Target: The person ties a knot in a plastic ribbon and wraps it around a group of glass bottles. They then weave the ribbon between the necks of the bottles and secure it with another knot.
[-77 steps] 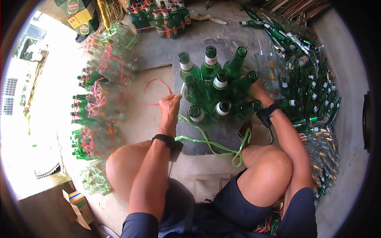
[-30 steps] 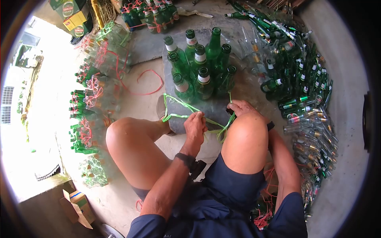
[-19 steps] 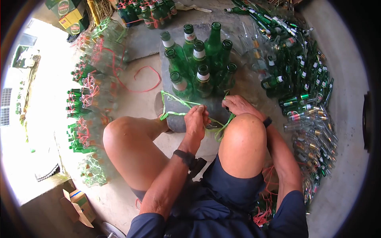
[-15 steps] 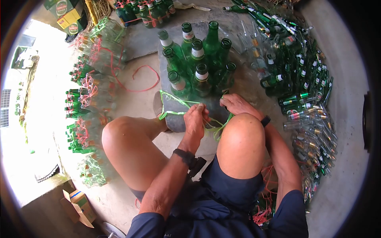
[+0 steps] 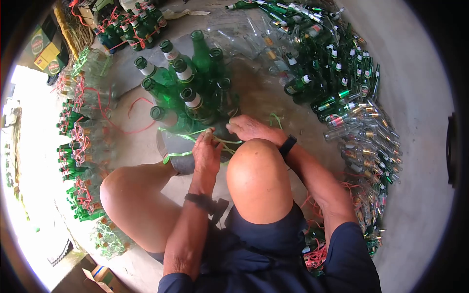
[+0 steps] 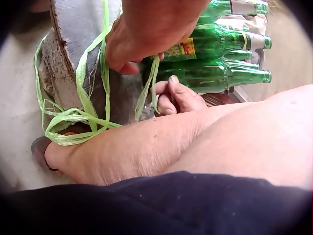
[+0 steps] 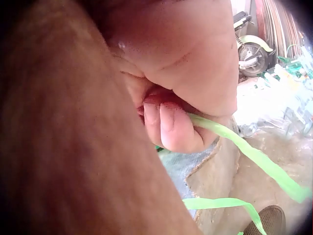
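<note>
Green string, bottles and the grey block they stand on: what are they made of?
The green string looks like thin plastic ribbon: flat, glossy, crinkled, splitting into strands. The bottles look like green glass: see-through and shiny, with paper labels. The grey block is probably stone or concrete: dull, rough, crumbly at the edge.

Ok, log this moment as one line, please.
left hand: grips green string | right hand: pinches same string | green bottles: upright, clustered on slab | hands: at slab's near edge
</note>
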A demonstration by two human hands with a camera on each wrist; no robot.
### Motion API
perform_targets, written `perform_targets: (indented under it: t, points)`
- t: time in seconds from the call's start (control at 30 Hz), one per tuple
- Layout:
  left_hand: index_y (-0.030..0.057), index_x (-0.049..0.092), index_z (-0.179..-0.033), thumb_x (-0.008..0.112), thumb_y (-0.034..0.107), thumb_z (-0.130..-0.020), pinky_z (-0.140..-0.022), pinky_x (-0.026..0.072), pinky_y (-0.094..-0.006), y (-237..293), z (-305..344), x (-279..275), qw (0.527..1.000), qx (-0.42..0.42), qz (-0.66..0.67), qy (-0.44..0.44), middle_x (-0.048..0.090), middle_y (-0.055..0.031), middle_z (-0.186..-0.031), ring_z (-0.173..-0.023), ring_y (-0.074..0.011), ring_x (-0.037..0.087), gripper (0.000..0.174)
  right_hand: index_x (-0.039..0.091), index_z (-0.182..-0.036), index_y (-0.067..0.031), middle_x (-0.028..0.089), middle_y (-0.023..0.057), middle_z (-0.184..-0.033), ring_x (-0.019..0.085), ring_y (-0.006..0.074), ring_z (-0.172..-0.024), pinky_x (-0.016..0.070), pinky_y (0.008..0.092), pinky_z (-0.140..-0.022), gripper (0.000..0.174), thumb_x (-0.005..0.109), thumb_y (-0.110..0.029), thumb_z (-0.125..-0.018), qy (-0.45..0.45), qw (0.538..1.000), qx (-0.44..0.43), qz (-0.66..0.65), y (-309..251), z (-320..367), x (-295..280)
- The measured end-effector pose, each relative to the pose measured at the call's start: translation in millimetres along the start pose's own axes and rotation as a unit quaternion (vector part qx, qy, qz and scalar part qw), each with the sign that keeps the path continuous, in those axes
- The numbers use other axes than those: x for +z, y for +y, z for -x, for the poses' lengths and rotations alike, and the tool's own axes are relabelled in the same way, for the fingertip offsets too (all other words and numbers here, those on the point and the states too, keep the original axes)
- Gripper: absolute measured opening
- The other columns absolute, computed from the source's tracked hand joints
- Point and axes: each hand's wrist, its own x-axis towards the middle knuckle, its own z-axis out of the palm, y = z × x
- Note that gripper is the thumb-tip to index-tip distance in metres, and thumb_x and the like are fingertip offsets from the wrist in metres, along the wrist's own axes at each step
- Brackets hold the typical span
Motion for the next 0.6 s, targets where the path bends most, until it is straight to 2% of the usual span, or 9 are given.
perform_targets:
  t: [0.03, 0.07, 0.1, 0.13, 0.17, 0.23, 0.37, 0.5, 0.6]
  points:
    - [0.0056, 0.069, -0.109, 0.064, 0.02, -0.103, -0.073, 0.0536, -0.0333, 2, 0, 0, 1.0, -0.007, -0.012, 0.014, 0.055, 0.0006, -0.084, -0.076, -0.0122, 0.053, 0.017, 0.066, -0.09, 0.0024, 0.068, 0.0243, -0.089, 0.065, 0.0427, -0.085, 0.0489, 0.0497, -0.08, 0.038, 0.049, -0.029, -0.104, 0.044, 0.997, -0.055, 0.021, -5, 5, 1]
    - [0.006, 0.069, -0.111, 0.065, 0.021, -0.103, -0.073, 0.0518, -0.0322, 3, 1, -1, 0.999, -0.013, -0.025, 0.029, 0.052, 0.0015, -0.083, -0.075, -0.0107, 0.05, 0.017, 0.066, -0.09, 0.0024, 0.068, 0.0243, -0.089, 0.065, 0.0427, -0.085, 0.0489, 0.0497, -0.08, 0.038, 0.049, -0.029, -0.104, 0.044, 0.997, -0.054, 0.019, -9, 7, -2]
    - [0.007, 0.069, -0.112, 0.066, 0.022, -0.102, -0.065, 0.045, -0.0285, 5, 3, 1, 0.998, -0.014, -0.047, 0.036, 0.047, 0.004, -0.077, -0.068, -0.0084, 0.043, 0.018, 0.066, -0.09, 0.0015, 0.068, 0.0234, -0.088, 0.065, 0.0426, -0.084, 0.0489, 0.0498, -0.079, 0.037, 0.049, -0.028, -0.103, 0.04, 0.999, -0.031, 0.01, -13, 8, -3]
    - [0.007, 0.069, -0.112, 0.066, 0.022, -0.102, -0.065, 0.045, -0.0285, 4, 2, 1, 0.998, -0.013, -0.048, 0.042, 0.047, 0.004, -0.077, -0.068, -0.0084, 0.043, 0.018, 0.066, -0.089, 0.0006, 0.068, 0.0225, -0.086, 0.065, 0.0425, -0.083, 0.0489, 0.0498, -0.078, 0.037, 0.049, -0.028, -0.103, 0.035, 0.999, -0.01, 0.0, -17, 8, -2]
    - [0.0071, 0.068, -0.111, 0.066, 0.022, -0.102, -0.062, 0.0419, -0.028, 4, 1, 2, 0.999, -0.012, -0.037, 0.02, 0.045, 0.005, -0.073, -0.064, -0.008, 0.041, 0.017, 0.066, -0.089, 0.0006, 0.068, 0.0225, -0.086, 0.065, 0.0425, -0.083, 0.0489, 0.0498, -0.078, 0.037, 0.049, -0.028, -0.103, 0.03, 0.999, -0.015, -0.004, -20, 7, -4]
    - [0.0072, 0.068, -0.11, 0.066, 0.021, -0.102, -0.056, 0.0356, -0.0271, 3, -1, 1, 1.0, -0.008, -0.016, -0.022, 0.042, 0.007, -0.066, -0.058, -0.0072, 0.038, 0.016, 0.065, -0.092, 0.0047, 0.065, 0.0292, -0.09, 0.065, 0.0457, -0.087, 0.0482, 0.0516, -0.081, 0.038, 0.049, -0.028, -0.104, -0.013, 0.999, -0.025, 0.02, -22, 8, -8]
    - [0.0059, 0.069, -0.109, 0.067, 0.02, -0.102, -0.055, 0.0426, -0.0251, 0, 1, 1, 0.999, -0.016, -0.015, -0.031, 0.057, 0.0039, -0.072, -0.061, -0.0062, 0.046, 0.016, 0.067, -0.092, 0.0038, 0.065, 0.0269, -0.084, 0.063, 0.0414, -0.077, 0.0471, 0.0507, -0.072, 0.037, 0.051, -0.028, -0.103, -0.038, 0.995, -0.085, 0.035, -6, 5, -3]
    - [0.004, 0.071, -0.11, 0.068, 0.02, -0.101, -0.06, 0.05, -0.0244, -7, 6, 9, 0.998, -0.014, -0.031, -0.052, 0.067, 0.0008, -0.08, -0.066, -0.0068, 0.055, 0.019, 0.067, -0.095, 0.0046, 0.064, 0.0263, -0.082, 0.064, 0.0417, -0.078, 0.047, 0.0508, -0.071, 0.038, 0.053, -0.03, -0.102, -0.049, 0.994, -0.1, -0.011, -21, 15, -11]
    - [0.0027, 0.072, -0.111, 0.069, 0.021, -0.1, -0.063, 0.0522, -0.0242, -11, 5, 9, 0.998, 0.001, -0.041, -0.05, 0.069, -0.0003, -0.083, -0.068, -0.0071, 0.057, 0.021, 0.067, -0.092, 0.0062, 0.064, 0.0263, -0.079, 0.065, 0.0419, -0.078, 0.0483, 0.0504, -0.071, 0.041, 0.055, -0.032, -0.1, -0.042, 0.981, -0.165, 0.092, -11, 15, -9]
